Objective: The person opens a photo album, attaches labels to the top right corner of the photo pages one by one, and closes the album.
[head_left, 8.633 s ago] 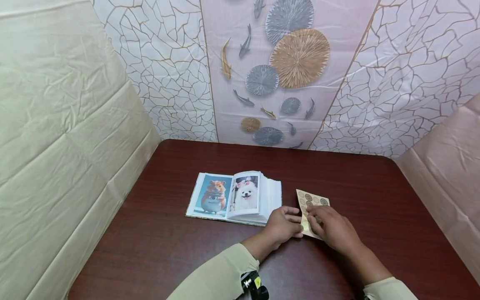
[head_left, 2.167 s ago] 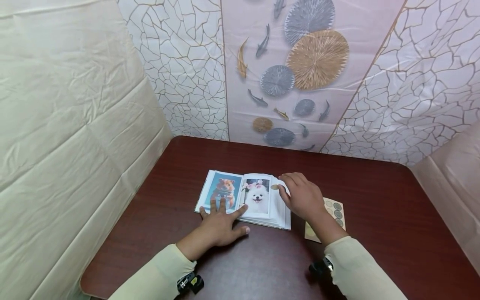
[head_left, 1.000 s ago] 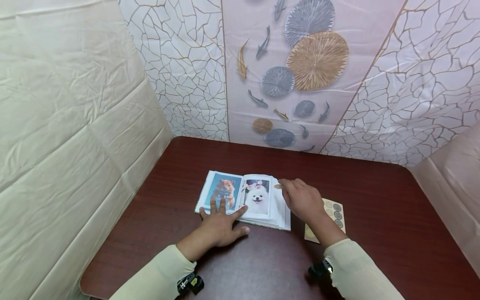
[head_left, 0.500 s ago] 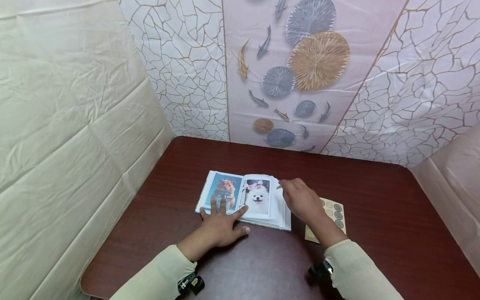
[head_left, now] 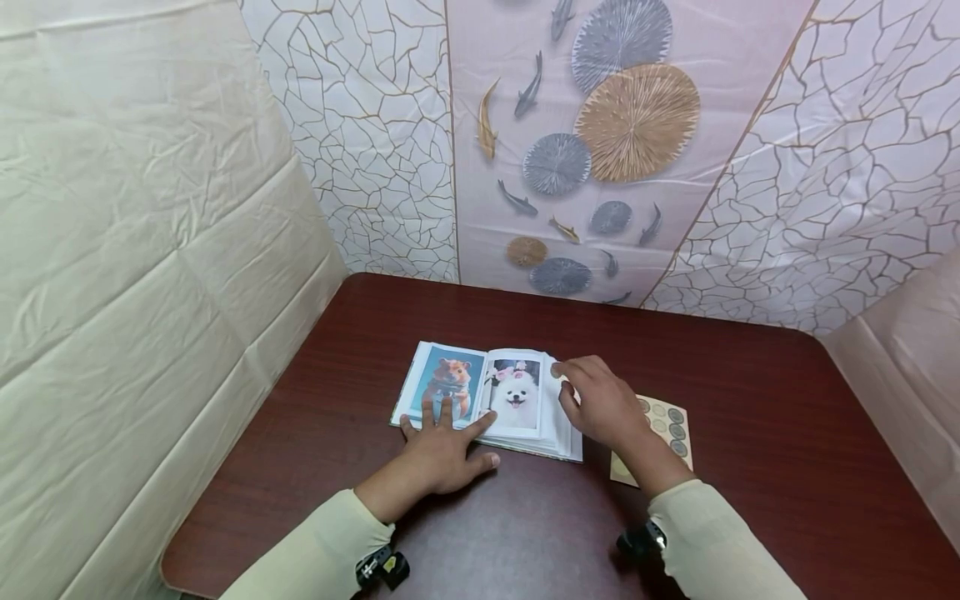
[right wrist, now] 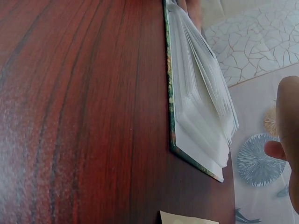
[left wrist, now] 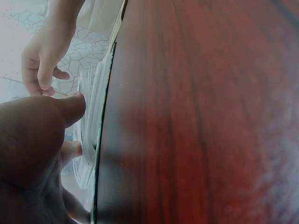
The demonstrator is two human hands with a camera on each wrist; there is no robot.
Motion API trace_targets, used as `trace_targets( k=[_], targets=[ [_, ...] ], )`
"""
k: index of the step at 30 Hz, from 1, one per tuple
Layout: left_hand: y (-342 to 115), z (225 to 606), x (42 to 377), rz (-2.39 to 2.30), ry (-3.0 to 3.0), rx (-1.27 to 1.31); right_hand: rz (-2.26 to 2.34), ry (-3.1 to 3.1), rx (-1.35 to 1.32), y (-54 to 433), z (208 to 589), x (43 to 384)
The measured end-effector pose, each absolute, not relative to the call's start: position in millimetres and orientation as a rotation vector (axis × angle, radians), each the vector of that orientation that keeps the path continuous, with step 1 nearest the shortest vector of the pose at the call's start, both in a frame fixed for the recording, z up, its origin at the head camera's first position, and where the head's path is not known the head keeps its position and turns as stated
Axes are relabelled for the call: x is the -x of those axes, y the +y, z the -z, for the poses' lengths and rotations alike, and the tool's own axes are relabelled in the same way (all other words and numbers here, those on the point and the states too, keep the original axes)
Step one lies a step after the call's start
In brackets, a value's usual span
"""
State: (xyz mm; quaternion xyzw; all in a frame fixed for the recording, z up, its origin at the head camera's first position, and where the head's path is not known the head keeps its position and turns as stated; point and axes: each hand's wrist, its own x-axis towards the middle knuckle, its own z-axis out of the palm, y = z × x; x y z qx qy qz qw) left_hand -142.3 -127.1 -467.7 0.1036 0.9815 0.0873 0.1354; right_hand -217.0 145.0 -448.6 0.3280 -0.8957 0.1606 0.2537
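Note:
An open photo album [head_left: 558, 417] lies on the table, a hamster picture on its left page and a white dog picture on its right. My left hand [head_left: 438, 458] rests with spread fingers over the album's near edge, fingertips on the pages. At the right page's upper outer edge is my right hand [head_left: 603, 404], index fingertip against the page and thumb apart from it. Something small and yellowish, seemingly a round sticker, shows by that fingertip, mostly hidden. Under my right forearm lies a beige sheet of round stickers [head_left: 678, 432], partly covered.
The dark red wooden table [head_left: 540, 533] has a patterned cloth [head_left: 555, 233] hanging behind it. Pale fabric walls [head_left: 150, 292] stand at both sides. Each wrist carries a small black camera [head_left: 382, 567].
My right hand went from the sticker sheet to the album with a round sticker pinched; its thumb has now parted from the index finger. My left hand moved from the sheet onto the album.

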Motion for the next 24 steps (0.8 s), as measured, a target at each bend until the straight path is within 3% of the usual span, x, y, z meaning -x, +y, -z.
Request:
trace_targets(
  k=[24],
  targets=[
    [-126.8,467.9,143.7,-0.250,2.837,-0.301,-0.705,-2.726,-0.771,122.3,444.4,216.4]
  ],
)
